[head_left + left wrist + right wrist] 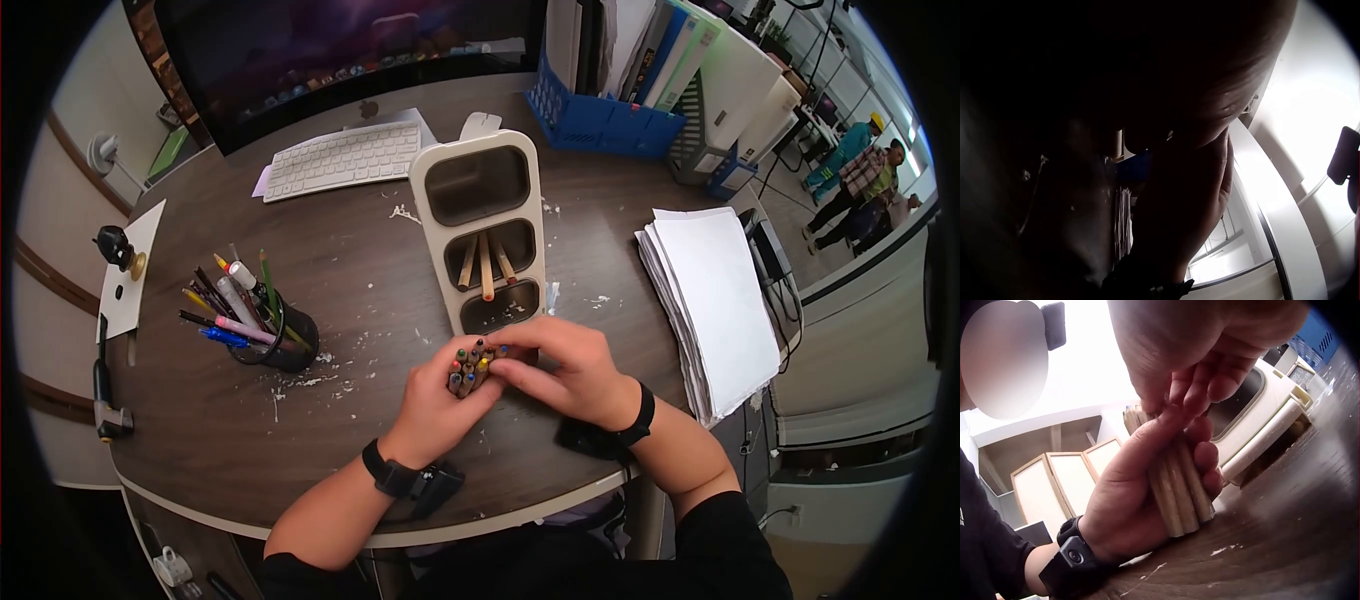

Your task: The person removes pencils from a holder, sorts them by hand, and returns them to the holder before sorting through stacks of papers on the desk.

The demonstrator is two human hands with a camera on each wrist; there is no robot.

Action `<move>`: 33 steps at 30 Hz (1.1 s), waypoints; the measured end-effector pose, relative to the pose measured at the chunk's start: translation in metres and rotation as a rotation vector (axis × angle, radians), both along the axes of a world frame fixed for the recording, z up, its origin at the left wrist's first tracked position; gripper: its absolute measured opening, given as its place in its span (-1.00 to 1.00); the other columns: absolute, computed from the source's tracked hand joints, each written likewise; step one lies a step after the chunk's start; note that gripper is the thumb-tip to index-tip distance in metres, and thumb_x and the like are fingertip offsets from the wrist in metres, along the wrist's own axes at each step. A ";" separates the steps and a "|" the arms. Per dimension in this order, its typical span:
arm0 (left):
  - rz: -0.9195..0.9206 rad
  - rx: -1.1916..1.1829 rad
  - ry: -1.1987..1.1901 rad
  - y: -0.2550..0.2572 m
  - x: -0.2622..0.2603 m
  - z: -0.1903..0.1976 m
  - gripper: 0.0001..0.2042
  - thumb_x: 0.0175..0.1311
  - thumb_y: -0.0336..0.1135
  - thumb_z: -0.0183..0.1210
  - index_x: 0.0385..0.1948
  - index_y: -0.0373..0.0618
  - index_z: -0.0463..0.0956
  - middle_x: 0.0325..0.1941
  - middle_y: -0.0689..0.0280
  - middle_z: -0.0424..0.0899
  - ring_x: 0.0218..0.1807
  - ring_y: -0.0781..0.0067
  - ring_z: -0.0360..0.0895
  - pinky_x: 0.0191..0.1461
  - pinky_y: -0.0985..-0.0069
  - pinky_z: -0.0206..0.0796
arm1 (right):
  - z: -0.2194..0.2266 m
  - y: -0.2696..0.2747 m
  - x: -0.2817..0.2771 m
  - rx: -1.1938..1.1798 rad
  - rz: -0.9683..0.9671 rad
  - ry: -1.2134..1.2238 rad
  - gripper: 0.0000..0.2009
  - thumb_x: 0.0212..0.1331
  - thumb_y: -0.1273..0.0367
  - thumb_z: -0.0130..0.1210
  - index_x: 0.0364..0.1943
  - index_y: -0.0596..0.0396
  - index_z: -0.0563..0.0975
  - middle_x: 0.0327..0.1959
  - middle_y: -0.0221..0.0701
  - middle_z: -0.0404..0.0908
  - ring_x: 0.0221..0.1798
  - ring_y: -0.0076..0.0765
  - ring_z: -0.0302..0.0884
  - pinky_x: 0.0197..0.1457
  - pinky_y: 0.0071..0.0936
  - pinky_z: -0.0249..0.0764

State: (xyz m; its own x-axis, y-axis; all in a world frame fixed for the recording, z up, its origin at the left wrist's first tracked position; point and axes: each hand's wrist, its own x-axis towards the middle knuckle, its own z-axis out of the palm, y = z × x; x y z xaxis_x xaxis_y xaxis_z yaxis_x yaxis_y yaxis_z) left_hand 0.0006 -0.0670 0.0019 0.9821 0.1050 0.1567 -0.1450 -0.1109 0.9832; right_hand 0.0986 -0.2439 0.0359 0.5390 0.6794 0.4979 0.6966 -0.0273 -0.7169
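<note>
Pencils [1175,500] in left grip [430,405], near organizer edge [535,212]

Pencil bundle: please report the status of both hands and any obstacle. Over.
Left hand grips pencil bundle. Right hand at bundle's upper end, pinch unclear. Organizer close ahead, no obstruction seen.

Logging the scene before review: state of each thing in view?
Left hand: curled round pencils
Pencils: bundled, coloured ends up
Right hand: at pencils' top ends, grip unclear
Organizer: wooden sticks in middle compartment
Pen cup: upright, filled
Monitor: on
Paper: stacked
Scraps: scattered
</note>
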 end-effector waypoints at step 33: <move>-0.017 0.014 0.010 0.001 0.003 0.003 -0.36 0.31 -0.44 0.36 0.46 -0.03 0.39 -0.19 0.29 0.72 -0.22 0.64 0.60 -0.05 0.57 0.49 | 0.014 -0.013 0.005 0.316 -0.037 -0.411 -0.66 0.08 0.67 0.36 -0.08 0.16 0.54 -0.29 -0.28 0.65 -0.31 -0.19 0.65 -0.17 -0.32 0.56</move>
State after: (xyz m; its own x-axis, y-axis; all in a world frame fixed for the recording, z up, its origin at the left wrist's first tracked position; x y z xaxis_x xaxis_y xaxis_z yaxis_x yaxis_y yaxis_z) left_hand 0.0036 -0.0656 0.0046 0.9852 0.0856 0.1483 -0.1373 -0.1224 0.9829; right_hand 0.1034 -0.2564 0.0498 0.2767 0.4456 0.8514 0.9251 0.1161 -0.3614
